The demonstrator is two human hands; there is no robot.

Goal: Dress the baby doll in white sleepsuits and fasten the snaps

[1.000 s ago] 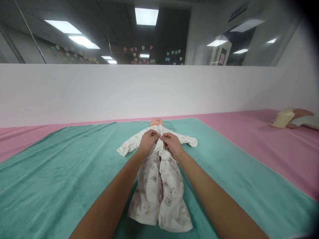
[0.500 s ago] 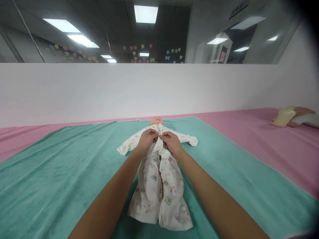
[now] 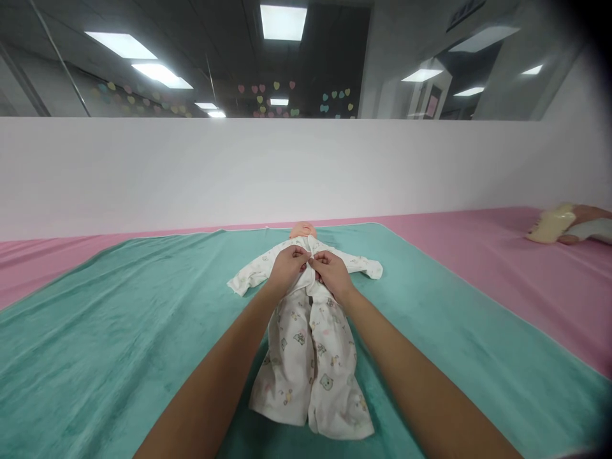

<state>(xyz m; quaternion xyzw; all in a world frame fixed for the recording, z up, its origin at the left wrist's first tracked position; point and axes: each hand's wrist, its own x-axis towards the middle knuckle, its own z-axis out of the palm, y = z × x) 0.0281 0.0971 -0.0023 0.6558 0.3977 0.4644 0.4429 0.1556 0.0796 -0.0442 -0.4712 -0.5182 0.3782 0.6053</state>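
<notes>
A baby doll point(image 3: 303, 229) lies on its back in front of me, head away from me. It wears a white long-sleeved top point(image 3: 258, 270) with small prints, its sleeves spread to both sides, and white trousers point(image 3: 291, 357) patterned with little animals. My left hand point(image 3: 289, 266) and my right hand point(image 3: 331, 273) meet over the chest. Each pinches an edge of the top's front opening, with the fingertips close together. Whatever fastening may lie between the fingers is too small to make out.
A teal blanket point(image 3: 143, 331) lies under the doll, over a pink sheet point(image 3: 502, 268). On the right, near the wall, rests a second figure point(image 3: 552, 224) with a pale yellow part. A white wall point(image 3: 268, 172) with a window above it stands behind.
Both hands keep their pinch at the chest, with only tiny finger movement. The whole view has shifted slightly.
</notes>
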